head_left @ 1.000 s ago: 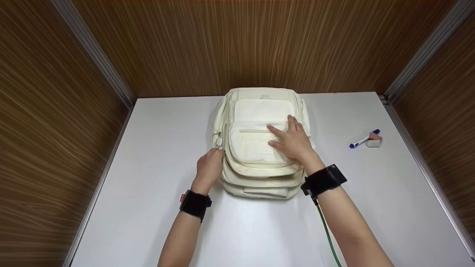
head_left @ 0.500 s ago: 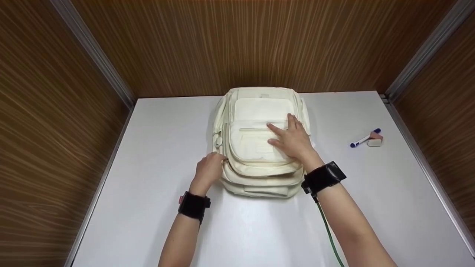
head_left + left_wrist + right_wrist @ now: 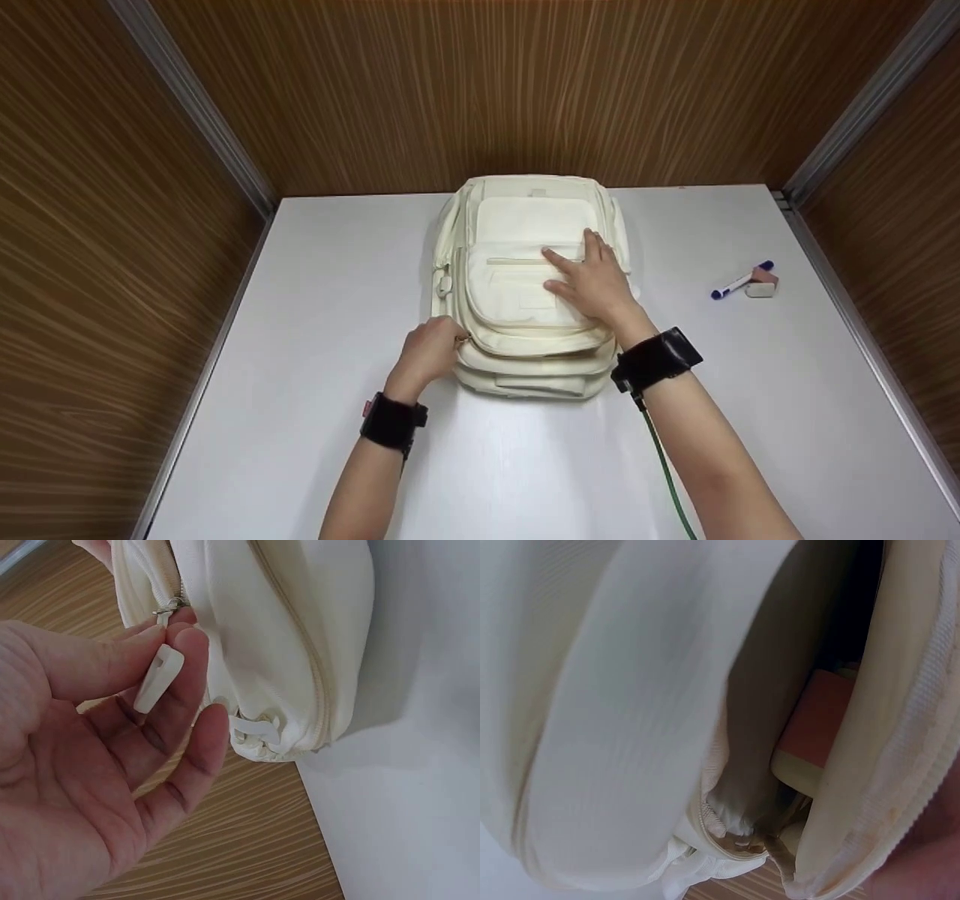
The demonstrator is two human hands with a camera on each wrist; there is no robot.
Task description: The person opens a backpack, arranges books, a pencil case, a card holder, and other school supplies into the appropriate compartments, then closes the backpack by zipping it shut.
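A cream backpack (image 3: 536, 221) lies on the white table, its front pockets facing up. At its left side, my left hand (image 3: 429, 349) pinches a zipper pull; the left wrist view shows the white pull tab (image 3: 159, 679) between thumb and fingers, hanging from a metal slider (image 3: 171, 609). My right hand (image 3: 596, 285) rests on the front pocket with fingers spread. In the right wrist view, a gaping zipped compartment (image 3: 900, 765) reveals a red and cream block-like thing (image 3: 817, 716) inside, partly hidden by the cloth.
To the right on the table lie a white marker with blue ends (image 3: 739, 285), a small pink piece (image 3: 765, 276) and a white eraser-like block (image 3: 760, 290). A wood-patterned panel (image 3: 480, 90) stands behind the backpack. A green cable (image 3: 664, 465) runs from the right wrist.
My left hand has slid along the backpack's left side toward me and slightly right, drawing the zipper pull with it. My right hand stays on the pocket.
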